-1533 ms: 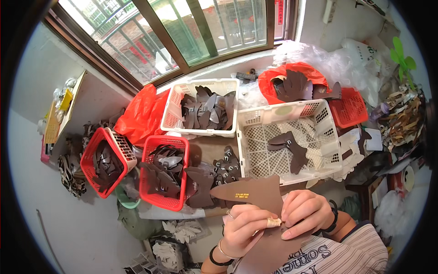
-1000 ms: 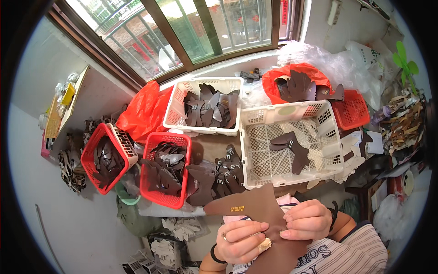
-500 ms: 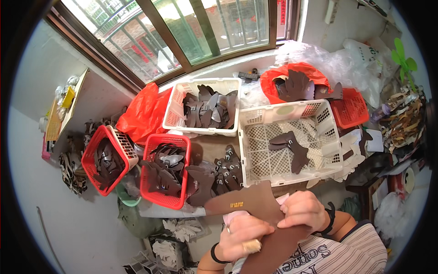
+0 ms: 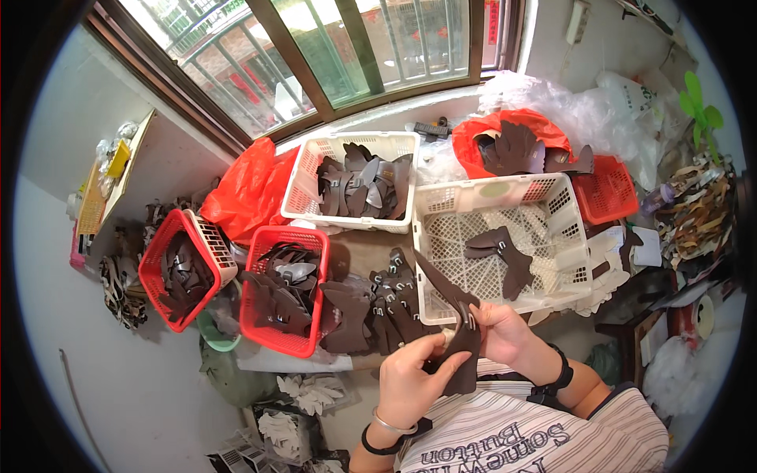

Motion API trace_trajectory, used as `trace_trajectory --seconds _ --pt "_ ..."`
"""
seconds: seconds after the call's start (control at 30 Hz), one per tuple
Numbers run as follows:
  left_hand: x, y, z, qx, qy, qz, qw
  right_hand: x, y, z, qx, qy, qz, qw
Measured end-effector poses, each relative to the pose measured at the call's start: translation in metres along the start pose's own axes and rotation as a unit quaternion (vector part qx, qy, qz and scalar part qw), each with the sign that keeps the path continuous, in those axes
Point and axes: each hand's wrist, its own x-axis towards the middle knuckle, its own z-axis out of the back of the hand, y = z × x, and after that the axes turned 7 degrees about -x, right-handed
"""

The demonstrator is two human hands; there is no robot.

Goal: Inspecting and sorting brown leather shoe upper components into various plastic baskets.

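Both hands hold a dark brown shoe-upper piece [image 4: 464, 361], upright and folded, with a small metal buckle near its middle. My left hand [image 4: 412, 380] pinches its lower left side, thumb lying across the front. At the buckle's right side, my right hand [image 4: 505, 335] grips the edge between thumb and fingers. A wrapping shows on one left-hand finger. Just beyond, a large white crate [image 4: 581, 236] holds a similar brown piece [image 4: 505, 256] with a buckle. Left of the held piece, several buckled brown pieces [image 4: 390, 303] lie overlapping on the table.
A second white crate [image 4: 296, 189] and two red baskets [image 4: 319, 315] to the left hold brown pieces. A red bag [image 4: 465, 154] with brown pieces stands at the back, beside a small red basket [image 4: 607, 189]. Leather scraps [image 4: 698, 213] hang at the far right. A window [image 4: 355, 55] is behind.
The brown piece was spread broad in both hands, its gold print showing; now it is turned and folded upright with the buckle showing. Both hands have turned and shifted their grip.
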Motion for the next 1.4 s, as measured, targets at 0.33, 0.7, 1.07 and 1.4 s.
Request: trace_trajectory --seconds 0.33,0.7,1.07,1.4 --pt "-0.012 -0.015 -0.008 0.11 -0.038 -0.087 0.989 0.01 -0.015 0.001 0.069 0.035 0.039 0.996" --pt "-0.018 0.013 0.007 0.14 -0.295 -0.146 0.934 -0.011 0.014 -0.011 -0.092 -0.002 0.149 0.985" --pt "0.004 0.056 0.009 -0.707 0.042 0.15 0.689 -0.012 0.007 -0.014 -0.112 -0.009 0.175 0.978" --pt "-0.013 0.062 0.011 -0.697 0.148 -0.096 0.695 0.006 -0.014 -0.005 0.024 0.295 0.156 0.943"
